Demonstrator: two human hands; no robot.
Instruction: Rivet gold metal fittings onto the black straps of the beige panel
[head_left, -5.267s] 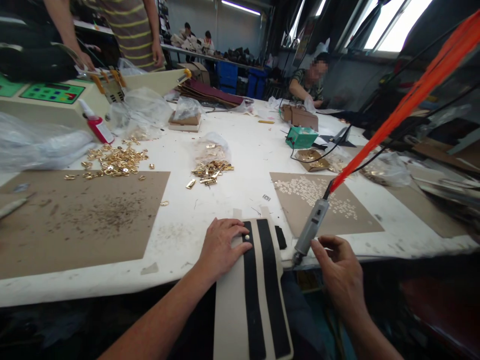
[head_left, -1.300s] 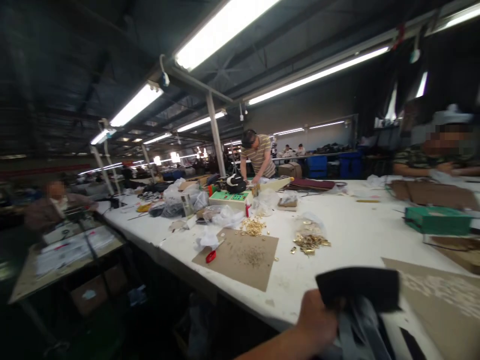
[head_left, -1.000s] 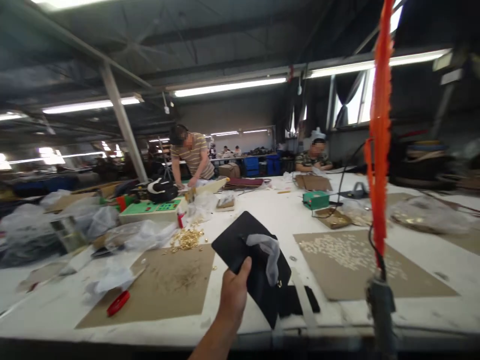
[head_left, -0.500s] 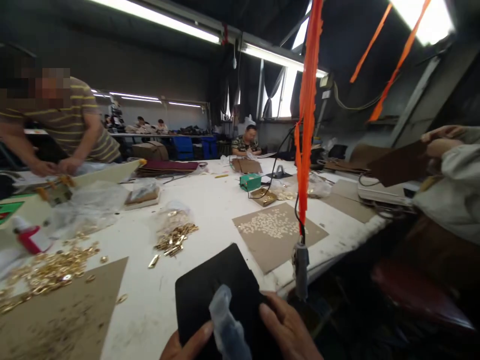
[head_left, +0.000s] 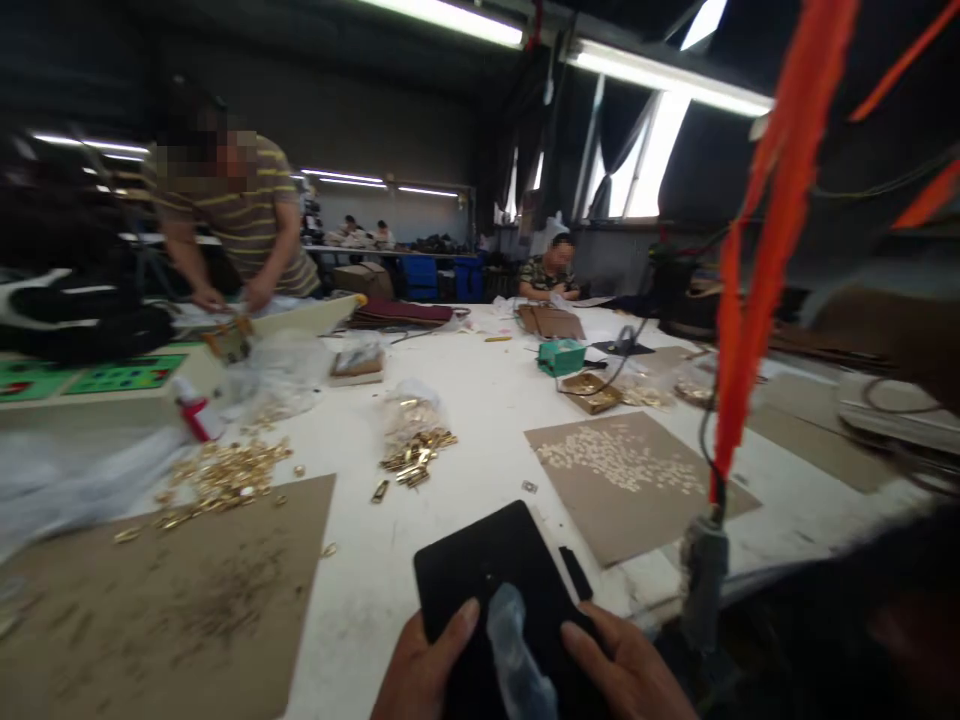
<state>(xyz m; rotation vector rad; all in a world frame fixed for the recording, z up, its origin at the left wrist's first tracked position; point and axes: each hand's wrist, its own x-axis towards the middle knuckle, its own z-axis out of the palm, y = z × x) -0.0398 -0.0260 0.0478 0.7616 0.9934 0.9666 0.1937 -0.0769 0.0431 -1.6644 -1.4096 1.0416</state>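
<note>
A flat black panel with rounded corners (head_left: 480, 555) is held between my two hands at the bottom of the head view, tilted above the table edge. My left hand (head_left: 427, 660) grips its left side, thumb on top and fingers hidden beneath. On the right side, my right hand (head_left: 630, 660) closes over the border in the same way. A crumpled strip of cloudy plastic wrap (head_left: 517, 650) lies along the panel's middle, between my thumbs. Beyond the right edge there is a short black strip (head_left: 576, 572) on the white table (head_left: 472, 440).
Gold metal fittings (head_left: 232, 475) lie loose at left, beside a brown board (head_left: 187, 610). More spill from a plastic bag (head_left: 412, 410). Small pale pieces cover another board (head_left: 600, 520). A grey socket (head_left: 705, 570) hangs by an orange ribbon at right. Co-workers stand or sit beyond.
My view has swung right-to-left, so the table's contents appear shifted right. The co-worker holding a brown sheet at right has left view. The panel stays in both hands; the black strip now shows beside it.
</note>
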